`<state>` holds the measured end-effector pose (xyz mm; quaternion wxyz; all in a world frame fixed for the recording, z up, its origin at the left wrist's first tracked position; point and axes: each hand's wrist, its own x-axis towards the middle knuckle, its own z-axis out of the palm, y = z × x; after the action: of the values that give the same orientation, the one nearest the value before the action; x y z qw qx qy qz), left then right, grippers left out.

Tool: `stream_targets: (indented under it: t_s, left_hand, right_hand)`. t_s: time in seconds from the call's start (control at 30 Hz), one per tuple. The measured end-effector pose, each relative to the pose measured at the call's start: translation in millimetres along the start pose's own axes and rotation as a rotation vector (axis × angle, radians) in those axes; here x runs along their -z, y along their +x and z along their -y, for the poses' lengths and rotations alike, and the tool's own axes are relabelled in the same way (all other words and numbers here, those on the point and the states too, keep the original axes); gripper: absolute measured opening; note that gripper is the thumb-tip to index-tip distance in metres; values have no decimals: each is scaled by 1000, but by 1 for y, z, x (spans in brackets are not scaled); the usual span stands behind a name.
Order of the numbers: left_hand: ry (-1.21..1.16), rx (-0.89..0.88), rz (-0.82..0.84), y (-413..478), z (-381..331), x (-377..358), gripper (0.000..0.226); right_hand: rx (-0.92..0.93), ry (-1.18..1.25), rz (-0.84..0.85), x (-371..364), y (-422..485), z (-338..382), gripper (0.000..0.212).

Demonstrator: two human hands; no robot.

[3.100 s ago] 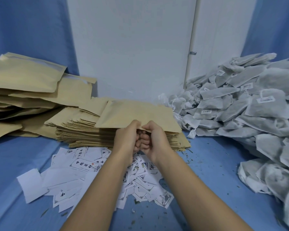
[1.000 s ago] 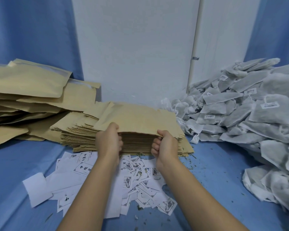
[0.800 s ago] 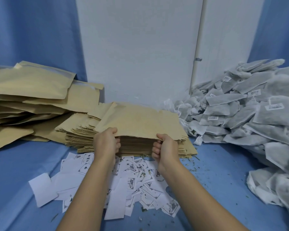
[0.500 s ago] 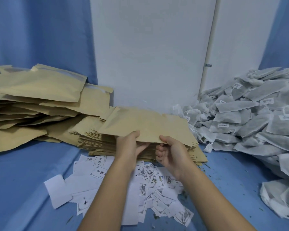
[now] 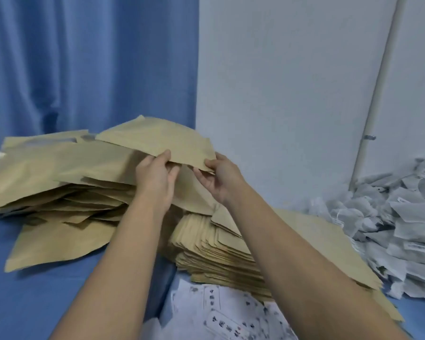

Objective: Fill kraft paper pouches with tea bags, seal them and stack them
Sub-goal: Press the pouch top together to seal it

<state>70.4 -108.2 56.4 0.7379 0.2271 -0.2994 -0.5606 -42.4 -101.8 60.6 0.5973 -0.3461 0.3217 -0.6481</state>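
— Where is the pouch?
— The kraft pouch [image 5: 157, 143] is in the air, up and to the left of the stack of flat pouches [image 5: 219, 246]. It lies roughly level, with its far corner tipped up a little.
— What holds it?
— Both hands, at its near edge. The left hand [image 5: 155, 177] pinches it with the thumb on top and the fingers underneath. The right hand [image 5: 221, 180] pinches the near right corner the same way. The hands are close together but apart.
— What is below it?
— A loose heap of kraft pouches [image 5: 59, 173], left of the stack and leaning against it. The held pouch hovers over the heap's right end; whether it touches the heap I cannot tell.
— And on the stack's other side?
— A mound of tea bags [image 5: 398, 217] with small white tags, just to the right of the stack.
— In front of the stack?
— Printed paper slips [image 5: 231, 315], scattered at its near foot and partly hidden by the forearms.
— Under it all?
— A blue cloth [image 5: 47, 290]. Behind the stack stands a white wall [image 5: 280, 82] with a thin pipe [image 5: 378, 94]; up and to the left of the stack hangs a blue curtain [image 5: 84, 57].
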Motion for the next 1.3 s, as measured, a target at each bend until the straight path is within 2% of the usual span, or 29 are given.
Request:
stream_targets:
  t_s: [0.1, 0.2, 0.27, 0.33, 0.4, 0.5, 0.6, 0.67, 0.73, 0.83, 0.9, 1.0, 1.07, 1.13, 1.17, 1.2, 1.3]
  left_hand:
    - [194, 4, -169, 53, -18, 24, 12]
    - [356, 61, -283, 90, -25, 52, 25]
    - [269, 102, -249, 102, -29, 62, 33]
    - [136, 120, -197, 105, -33, 62, 37]
    - [-12, 135, -177, 106, -39, 57, 39]
    - [-125, 121, -163, 103, -49, 52, 33]
    - [-147, 54, -224, 93, -54, 56, 13]
    - [-183, 4, -263, 83, -50, 60, 24]
    - [-165, -33, -294, 67, -43, 60, 37]
    - [-54, -98, -278, 36, -26, 50, 32]
    - [47, -73, -235, 10, -7, 35, 17]
    - [125, 41, -169, -30, 27, 13, 21]
    - [138, 137, -138, -56, 51, 1, 21]
    - [116, 223, -132, -81, 73, -10, 20]
    - [104, 252, -132, -92, 83, -16, 21]
    - [97, 276, -134, -102, 92, -20, 21]
    - [90, 312, -173, -130, 118, -29, 22]
  right_hand:
    - [-43, -191, 20, -43, 45, -16, 36]
    - [-80, -385, -60, -64, 78, -44, 17]
    - [-144, -259, -94, -72, 91, -54, 9]
    - [-180, -15, -104, -79, 98, -54, 14]
    - [-180, 119, -52, -84, 99, -49, 7]
    - [-188, 136, 15, -89, 92, -44, 10]
    - [-221, 111, 24, -83, 82, -47, 24]
    - [-247, 105, 6, -73, 74, -50, 25]
    - [-244, 116, 19, -62, 62, -51, 15]
    - [-176, 82, 33, -36, 36, -48, 4]
    - [-68, -67, 21, -9, 17, -41, 6]
    - [96, -453, -44, 42, -15, -31, 8]
    - [214, -966, -136, 79, -36, -26, 15]
    - [265, -1548, -155, 118, -56, -22, 40]
    - [266, -1727, -131, 134, -66, -21, 49]
    - [248, -1825, -106, 147, -76, -20, 52]
    - [232, -1937, -88, 177, -100, -20, 41]
